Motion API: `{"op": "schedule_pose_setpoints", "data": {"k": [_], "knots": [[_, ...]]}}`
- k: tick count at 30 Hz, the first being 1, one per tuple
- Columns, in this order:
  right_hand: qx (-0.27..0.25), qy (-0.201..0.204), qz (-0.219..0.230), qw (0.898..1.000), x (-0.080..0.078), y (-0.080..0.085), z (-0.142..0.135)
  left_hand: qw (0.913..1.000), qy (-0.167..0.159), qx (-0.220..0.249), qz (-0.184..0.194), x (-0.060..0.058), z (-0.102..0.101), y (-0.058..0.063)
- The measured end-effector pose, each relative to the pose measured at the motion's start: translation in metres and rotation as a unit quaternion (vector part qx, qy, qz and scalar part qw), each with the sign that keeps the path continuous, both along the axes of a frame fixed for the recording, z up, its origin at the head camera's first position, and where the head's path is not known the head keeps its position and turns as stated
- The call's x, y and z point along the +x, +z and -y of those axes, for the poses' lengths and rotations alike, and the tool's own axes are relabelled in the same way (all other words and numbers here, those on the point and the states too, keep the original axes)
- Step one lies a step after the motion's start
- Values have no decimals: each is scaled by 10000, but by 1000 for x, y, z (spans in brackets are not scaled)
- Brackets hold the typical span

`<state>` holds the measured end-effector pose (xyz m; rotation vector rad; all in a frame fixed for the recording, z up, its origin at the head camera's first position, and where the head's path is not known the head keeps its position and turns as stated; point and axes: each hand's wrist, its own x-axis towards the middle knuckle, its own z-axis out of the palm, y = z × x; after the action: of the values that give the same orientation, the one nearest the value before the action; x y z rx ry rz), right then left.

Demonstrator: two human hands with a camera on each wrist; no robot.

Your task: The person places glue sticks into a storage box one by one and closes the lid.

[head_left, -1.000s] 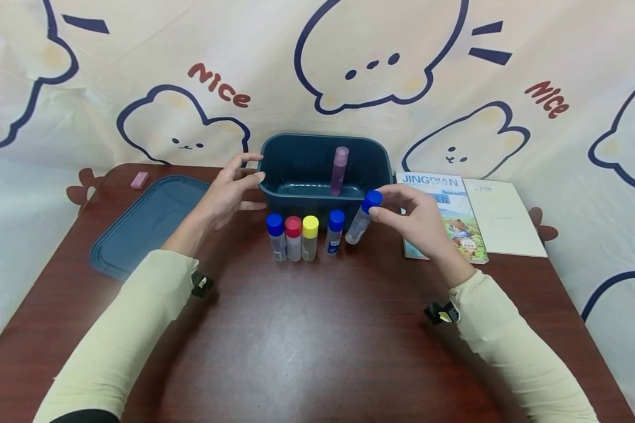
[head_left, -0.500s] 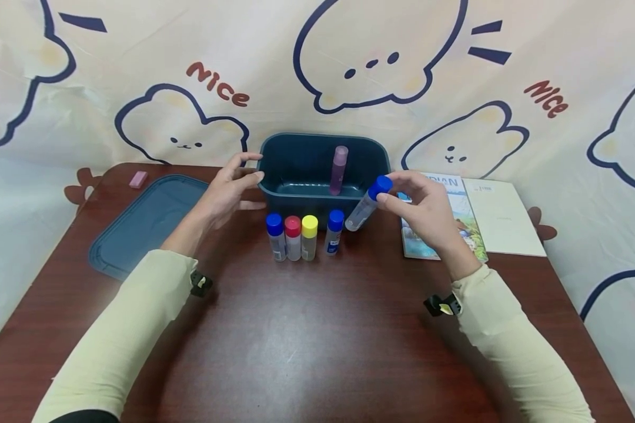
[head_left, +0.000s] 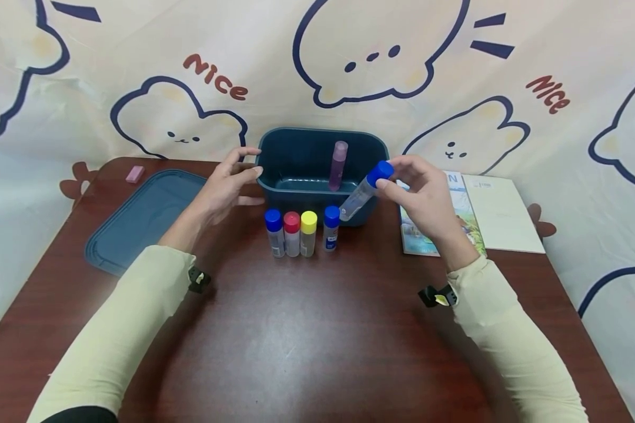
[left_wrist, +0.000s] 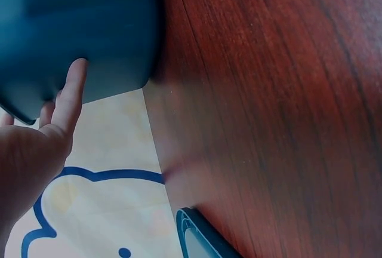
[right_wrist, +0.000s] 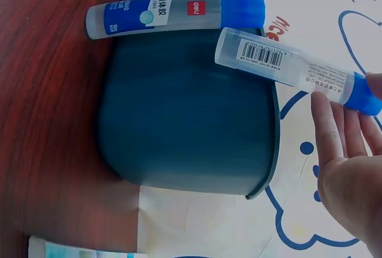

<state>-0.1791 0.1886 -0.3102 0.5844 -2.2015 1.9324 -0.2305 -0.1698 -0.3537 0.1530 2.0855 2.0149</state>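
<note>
My right hand (head_left: 424,194) pinches the blue cap of a clear liquid glue bottle (head_left: 358,200). The bottle is tilted, its base pointing down and left, at the front right of a dark teal bin (head_left: 317,202); its barcode label faces the right wrist view. My left hand (head_left: 223,185) rests its fingers against the bin's left end, and in the left wrist view a finger (left_wrist: 73,91) touches the outer wall. Inside the bin leans a purple tube (head_left: 338,167). Before it stand glue bottles with a blue cap (head_left: 274,232), red cap (head_left: 292,234), yellow cap (head_left: 308,234) and another blue cap (head_left: 331,228).
A teal lid (head_left: 145,220) lies on the brown table (head_left: 291,341) at the left, with a pink eraser-like block (head_left: 134,174) behind it. An illustrated book (head_left: 420,235) and a pale booklet (head_left: 503,214) lie at the right. A printed cloth (head_left: 275,59) hangs behind.
My right hand has raised the blue-capped glue bottle from near the table to the bin's front rim, tilting it further. The left hand stays at the bin. The head view has shifted slightly.
</note>
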Motion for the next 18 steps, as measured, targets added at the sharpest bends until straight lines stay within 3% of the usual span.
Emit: {"op": "schedule_pose_setpoints", "data": {"k": [11,18], "knots": [[-2,-25,-152,9999,-2,7,3,10000,32,-80,-42,0,0,1],[-275,66,-308,9991,-2,11,5,10000,5,-38,4,2,1,2]]}}
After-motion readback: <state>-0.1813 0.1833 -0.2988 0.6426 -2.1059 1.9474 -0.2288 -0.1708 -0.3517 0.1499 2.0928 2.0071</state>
